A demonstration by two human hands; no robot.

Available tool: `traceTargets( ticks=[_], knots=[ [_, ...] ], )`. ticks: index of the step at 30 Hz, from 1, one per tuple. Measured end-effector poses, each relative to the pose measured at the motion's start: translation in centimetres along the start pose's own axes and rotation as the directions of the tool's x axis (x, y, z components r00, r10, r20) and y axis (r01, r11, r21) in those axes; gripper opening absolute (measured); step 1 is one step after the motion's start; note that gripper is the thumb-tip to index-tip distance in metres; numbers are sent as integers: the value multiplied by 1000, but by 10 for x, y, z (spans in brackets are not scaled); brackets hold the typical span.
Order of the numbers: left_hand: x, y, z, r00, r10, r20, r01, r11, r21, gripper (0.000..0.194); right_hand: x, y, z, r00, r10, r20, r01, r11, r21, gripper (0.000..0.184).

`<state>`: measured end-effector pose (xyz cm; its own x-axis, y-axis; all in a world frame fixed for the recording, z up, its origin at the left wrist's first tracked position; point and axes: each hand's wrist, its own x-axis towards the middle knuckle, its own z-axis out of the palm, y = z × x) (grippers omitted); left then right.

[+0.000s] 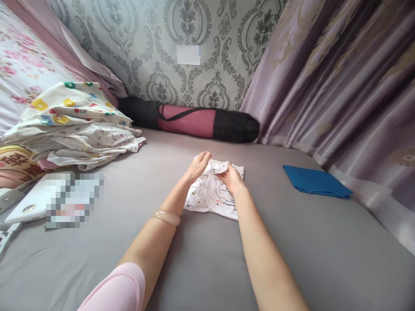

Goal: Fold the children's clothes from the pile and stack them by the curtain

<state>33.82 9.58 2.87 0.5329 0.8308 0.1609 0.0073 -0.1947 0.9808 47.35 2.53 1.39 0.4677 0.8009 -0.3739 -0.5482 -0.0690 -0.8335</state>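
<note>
Centre of view: white printed garment [212,196], small, soft and thin-looking, laid on smooth grey sheet [201,255]. Lower edge in rounded lobes; on the right lobe, a black line drawing with red and black lettering, partly hidden by the right forearm. Small scattered motifs on the left part and along the folded band at top.

Left hand [201,165]: at upper left edge of the garment, fingers extended and together, seen edge-on. Cannot tell whether released or pinching cloth. On the forearm, smooth pale bangle [166,217], rounded in section; higher up, pink sleeve [116,287].

Right hand [231,178]: grasping the folded band, thumb above, fingers curled beneath the cloth.

To the right, well apart: blue cloth [314,181], folded flat, roughly rectangular, crisp creases. To the left: rumpled fabric pile [79,116], cream with bright multicoloured motifs on top, paler printed layers below. In front of the pile, white device [39,198], slab-like with rounded corners; just beside, flat item [76,201], pixelated, details unreadable.

Along the far edge: cylindrical bag [189,119], pink mesh-like middle, black ends, black strap. Behind, grey damask-patterned wall [129,34] with pale rectangular sheet [188,55]. At right, glossy mauve curtain [288,77], deep folds, gold-toned motifs.
</note>
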Motion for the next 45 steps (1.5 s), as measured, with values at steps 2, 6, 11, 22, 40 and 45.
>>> traceTargets(
  ticks=[2, 6, 11, 22, 40, 45],
  knots=[
    [5, -4, -14, 995, 2, -96, 1, 1000, 28, 45, 0, 0, 0, 1000, 0, -4, 0, 1000, -2, 36],
    [16, -19, -37, 969, 23, -246, 18, 987, 162, 39, -1, 2, 0, 994, -65, -82, 58, 995, -83, 48],
    [18, -37, -45, 978, 45, -204, 36, 925, 378, 48, -3, 5, -1, 971, -226, -77, 189, 923, -335, 61],
    [5, -44, -35, 997, -22, 69, -38, 651, 758, 68, -23, -5, 0, 881, -471, -46, 124, 324, -938, 48],
    [-2, -46, -29, 989, -149, 22, 63, 541, 839, 56, -28, 12, -3, 875, -479, 66, -11, -155, -988, 43],
    [4, -32, -36, 993, -113, -36, 99, 627, 773, 46, -29, 6, -6, 848, -525, 76, 11, -126, -992, 44]
  ],
)
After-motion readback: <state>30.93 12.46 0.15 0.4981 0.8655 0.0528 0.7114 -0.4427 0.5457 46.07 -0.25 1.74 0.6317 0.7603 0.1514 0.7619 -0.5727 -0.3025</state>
